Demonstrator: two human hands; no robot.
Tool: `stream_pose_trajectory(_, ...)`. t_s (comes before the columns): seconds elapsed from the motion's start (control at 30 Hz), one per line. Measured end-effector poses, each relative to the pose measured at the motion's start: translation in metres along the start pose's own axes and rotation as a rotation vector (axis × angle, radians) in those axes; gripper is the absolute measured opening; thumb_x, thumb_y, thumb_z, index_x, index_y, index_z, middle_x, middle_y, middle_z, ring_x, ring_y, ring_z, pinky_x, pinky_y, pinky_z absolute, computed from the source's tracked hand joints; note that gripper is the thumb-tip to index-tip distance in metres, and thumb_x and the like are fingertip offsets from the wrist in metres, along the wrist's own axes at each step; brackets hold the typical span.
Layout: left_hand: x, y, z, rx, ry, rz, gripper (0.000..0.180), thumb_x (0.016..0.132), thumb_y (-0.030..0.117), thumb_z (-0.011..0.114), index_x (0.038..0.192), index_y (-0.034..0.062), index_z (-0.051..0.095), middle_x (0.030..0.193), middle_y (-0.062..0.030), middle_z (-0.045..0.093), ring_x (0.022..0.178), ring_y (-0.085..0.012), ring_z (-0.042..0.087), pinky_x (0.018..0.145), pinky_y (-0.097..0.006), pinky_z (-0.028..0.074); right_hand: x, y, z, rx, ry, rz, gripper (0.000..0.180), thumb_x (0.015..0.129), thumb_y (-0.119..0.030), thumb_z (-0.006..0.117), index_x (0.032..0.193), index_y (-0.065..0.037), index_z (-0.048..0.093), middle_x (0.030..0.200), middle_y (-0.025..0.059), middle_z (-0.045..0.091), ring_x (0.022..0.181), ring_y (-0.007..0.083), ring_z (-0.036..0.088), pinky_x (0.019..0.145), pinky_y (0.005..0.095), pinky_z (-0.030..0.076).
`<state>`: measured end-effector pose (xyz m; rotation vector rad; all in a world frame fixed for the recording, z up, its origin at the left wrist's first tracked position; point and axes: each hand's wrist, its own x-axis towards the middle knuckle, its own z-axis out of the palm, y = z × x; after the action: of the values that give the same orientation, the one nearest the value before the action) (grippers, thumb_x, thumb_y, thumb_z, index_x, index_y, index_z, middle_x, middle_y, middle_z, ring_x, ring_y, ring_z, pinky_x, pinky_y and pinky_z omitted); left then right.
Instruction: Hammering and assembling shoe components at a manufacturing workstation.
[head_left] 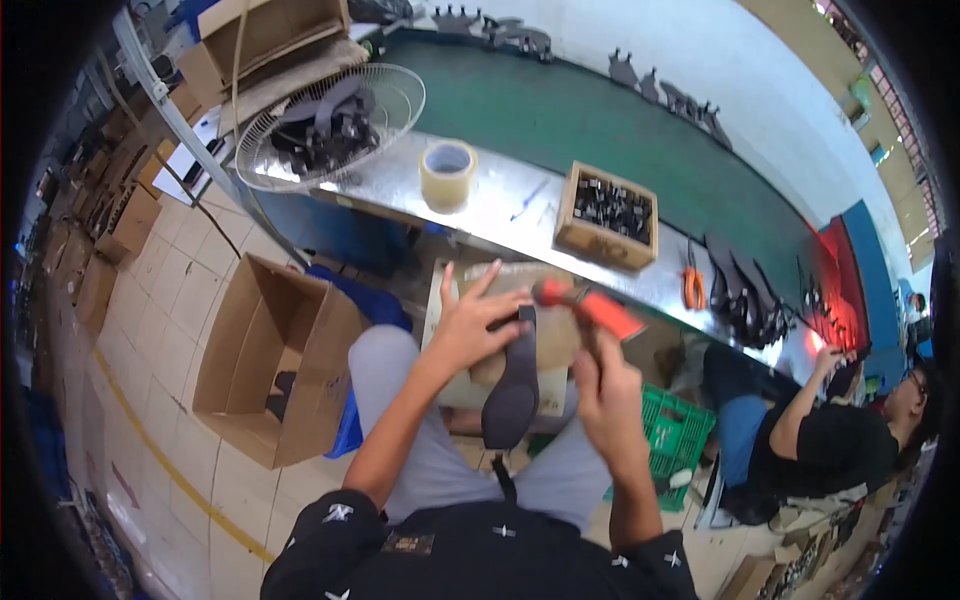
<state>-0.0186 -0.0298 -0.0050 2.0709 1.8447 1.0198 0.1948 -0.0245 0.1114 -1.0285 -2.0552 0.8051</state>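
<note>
My left hand point(468, 328) is at a pale board point(551, 395) between my knees, its thumb and index finger pinching the narrow end of a dark grey strap piece point(511, 398). Its other fingers are spread. A small black fitting point(527, 313) sits at that narrow end, and the strap's wide rounded end points toward me. In my right hand point(610, 395), the fingers are wrapped round the handle of a hammer. The red hammer head point(608, 314) is raised, slightly blurred, just right of the fitting. Under the strap's narrow end lies a worn tan block point(556, 345).
Beyond the board runs a metal bench edge point(500, 215) along a green conveyor point(560, 120). A box of black fittings point(605, 240), tape roll point(447, 178) and orange-handled pliers point(693, 285) lie there. An open carton point(300, 400) stands left, a green crate point(668, 435) right. A co-worker point(830, 445) sits right.
</note>
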Motion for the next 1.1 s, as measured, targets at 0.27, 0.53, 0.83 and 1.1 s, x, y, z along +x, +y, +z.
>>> stream_pose_trajectory(0.27,-0.039,0.064,-0.046,-0.603,-0.156,0.109,0.027,0.086,0.006,0.067,0.114,0.0026,0.068,0.111,-0.012,0.066,0.1,-0.0277,0.065,0.082,-0.034,0.052,0.025,0.066,0.019,-0.433,-0.143,-0.313,0.042,0.09,-0.014,0.065,0.129,-0.002,0.054,0.107,0.014,0.063,0.089,0.0311,0.063,0.069,0.0386,0.05)
stream_pose_trajectory(0.53,-0.068,0.12,-0.085,-1.193,-0.562,-0.142,0.035,0.104,0.027,0.049,0.107,-0.0026,0.068,0.094,-0.009,0.053,0.092,-0.0198,0.055,0.084,-0.032,0.041,0.009,0.021,-0.026,0.225,-0.614,-0.415,0.037,0.089,-0.023,0.069,0.117,0.002,0.066,0.115,0.0151,0.066,0.1,0.03,0.063,0.08,0.0379,0.05)
stream_pose_trajectory(0.83,-0.07,0.141,-0.078,-1.589,-0.889,-0.15,0.037,0.101,0.032,0.054,0.103,0.0008,0.074,0.094,-0.0066,0.071,0.092,-0.013,0.062,0.087,-0.026,0.043,0.001,0.0,-0.047,0.611,-1.025,-0.485,0.035,0.086,-0.027,0.075,0.088,0.006,0.065,0.079,0.014,0.064,0.066,0.0279,0.062,0.059,0.0358,0.049)
stream_pose_trajectory(1.1,-0.061,0.137,-0.064,-1.504,-0.997,-0.151,0.034,0.102,0.026,0.054,0.104,-0.003,0.072,0.103,-0.0093,0.072,0.095,-0.0151,0.064,0.09,-0.029,0.046,0.006,0.014,-0.052,0.578,-0.992,-0.575,0.025,0.086,-0.018,0.067,0.098,0.004,0.064,0.085,0.0142,0.061,0.069,0.0301,0.058,0.06,0.0391,0.046)
